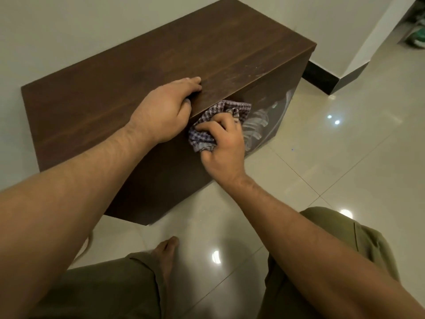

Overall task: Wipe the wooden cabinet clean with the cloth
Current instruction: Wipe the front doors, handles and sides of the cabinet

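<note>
1. Glossy pale floor (322, 162) of tiles all round, dotted with lamp glints; plain white wall (69, 31) behind.
2. Standing on that floor with its back to the wall: wooden cabinet (142, 72), dark brown, low and long, seen from above and from the front.
3. Bunched against the cabinet's front face, just under the top edge: checked cloth (239, 107), blue and white.
4. Clutching the cloth: right hand (224, 143), grip curled tight round the bundle, knuckles outward, folds spilling above and below the fingers.
5. Resting on the cabinet top just left of the cloth: left hand (165, 111), grip bent over the front edge, forefinger lying along the top, other fingers curled down over the edge.
6. On the front face to the right of the cloth: pale curved streaks (255, 125); impossible to tell whether smears or reflections.
7. Between camera and cabinet: bare forearms (69, 180), covering much of the front face and part of the top.
8. Lower down: olive trousers (103, 288) on both legs, and one bare foot (166, 252) on the tiles near the cabinet's nearest bottom corner.
9. Along the wall's base, right of the cabinet: dark skirting (322, 77), turning round a jutting corner.
10. At the top right corner: greenish shape (416, 35) on the floor, blurred and cut off by the frame, not identifiable.
11. Hidden: cabinet's back, its front behind hand and cloth, and the right fingertips, buried in the folds.
</note>
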